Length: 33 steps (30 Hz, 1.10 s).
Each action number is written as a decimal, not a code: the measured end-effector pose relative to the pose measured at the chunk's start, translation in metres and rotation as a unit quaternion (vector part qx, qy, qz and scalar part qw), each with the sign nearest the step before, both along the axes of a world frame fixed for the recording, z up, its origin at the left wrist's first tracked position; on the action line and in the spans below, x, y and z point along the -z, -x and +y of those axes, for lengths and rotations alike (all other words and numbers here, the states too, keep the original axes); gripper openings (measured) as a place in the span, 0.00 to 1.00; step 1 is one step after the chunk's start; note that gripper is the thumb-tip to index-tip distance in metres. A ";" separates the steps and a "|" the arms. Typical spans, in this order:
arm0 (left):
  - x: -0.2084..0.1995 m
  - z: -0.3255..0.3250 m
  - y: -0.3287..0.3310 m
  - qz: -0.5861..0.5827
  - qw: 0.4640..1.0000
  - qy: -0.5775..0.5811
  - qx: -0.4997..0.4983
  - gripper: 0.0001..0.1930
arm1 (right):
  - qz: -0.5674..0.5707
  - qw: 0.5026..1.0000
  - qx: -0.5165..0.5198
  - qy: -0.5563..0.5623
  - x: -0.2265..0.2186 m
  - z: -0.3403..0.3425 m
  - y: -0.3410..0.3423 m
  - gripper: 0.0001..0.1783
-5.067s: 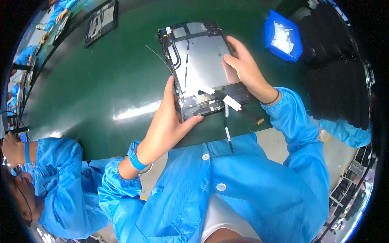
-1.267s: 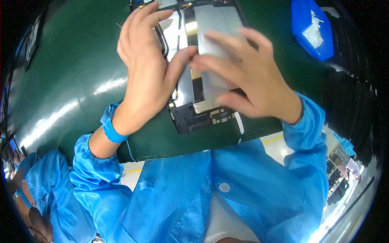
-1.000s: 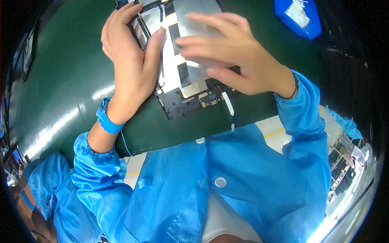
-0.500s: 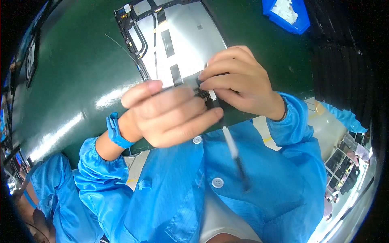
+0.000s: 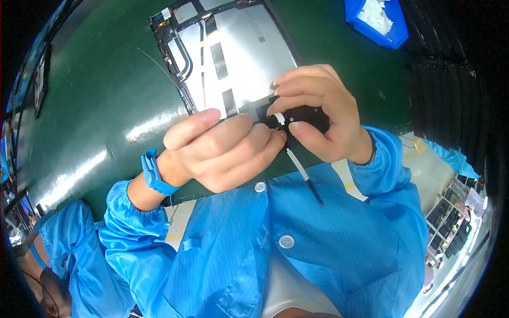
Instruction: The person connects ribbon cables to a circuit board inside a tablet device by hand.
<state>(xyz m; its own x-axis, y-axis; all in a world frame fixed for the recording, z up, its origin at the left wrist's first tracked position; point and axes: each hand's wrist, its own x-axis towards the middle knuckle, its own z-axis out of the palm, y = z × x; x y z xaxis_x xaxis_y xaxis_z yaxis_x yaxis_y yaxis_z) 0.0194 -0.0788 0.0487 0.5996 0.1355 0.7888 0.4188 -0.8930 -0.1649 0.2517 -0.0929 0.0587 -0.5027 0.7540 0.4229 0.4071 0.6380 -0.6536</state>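
Your left hand (image 5: 225, 151) and right hand (image 5: 331, 119) sit close together over the lower edge of the opened device (image 5: 241, 63) on the worktop (image 5: 101, 106), and though neither grip's hold can be told, the dangling cable (image 5: 298, 165) snagging your coat (image 5: 228, 233) could strain it

I keep my left hand (image 5: 225, 151) curled, fingers bent toward the right, just beside my right hand (image 5: 339, 119), whose thumb on the near side and fingers on the far side arch left.
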 end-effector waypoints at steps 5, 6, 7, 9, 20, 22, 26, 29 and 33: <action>-0.002 -0.004 0.002 0.079 0.997 -0.007 -0.005 0.15 | 0.021 0.999 0.018 0.031 0.002 -0.002 0.004 0.16; -0.003 -0.003 0.003 0.078 0.997 -0.006 -0.004 0.15 | -0.002 1.000 0.016 0.018 0.000 -0.002 0.002 0.16; -0.003 -0.002 0.003 0.089 0.996 -0.008 0.002 0.15 | -0.024 1.000 0.013 0.006 -0.001 -0.001 0.001 0.15; -0.002 0.000 0.002 0.101 0.995 -0.010 0.007 0.15 | -0.039 0.999 0.011 -0.008 -0.005 0.000 0.001 0.15; 0.002 -0.003 0.004 0.068 0.996 -0.055 0.032 0.16 | -0.075 0.996 0.019 -0.041 -0.007 0.013 0.008 0.07; 0.003 0.003 -0.001 0.031 0.996 -0.040 0.070 0.11 | -0.074 0.995 0.058 -0.045 -0.009 0.020 0.009 0.06; -0.004 0.009 0.004 -0.018 0.987 0.151 0.053 0.08 | -0.075 0.979 0.176 -0.071 -0.008 0.045 -0.021 0.04; -0.008 0.027 0.000 -0.068 0.951 0.300 -0.020 0.08 | -0.083 0.932 0.308 -0.170 -0.014 0.067 -0.074 0.08; 0.004 0.052 -0.006 -0.095 0.909 0.401 -0.066 0.04 | -0.226 0.849 0.423 -0.219 -0.026 0.073 -0.129 0.13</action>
<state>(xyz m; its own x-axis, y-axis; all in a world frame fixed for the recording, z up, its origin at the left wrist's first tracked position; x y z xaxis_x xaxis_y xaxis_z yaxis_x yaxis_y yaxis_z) 0.0252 -0.0272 0.0448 0.3995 0.7727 0.4933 0.4829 -0.6347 0.6032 0.3805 -0.0204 0.0850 -0.0444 0.7465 0.6639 0.9876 0.1328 -0.0832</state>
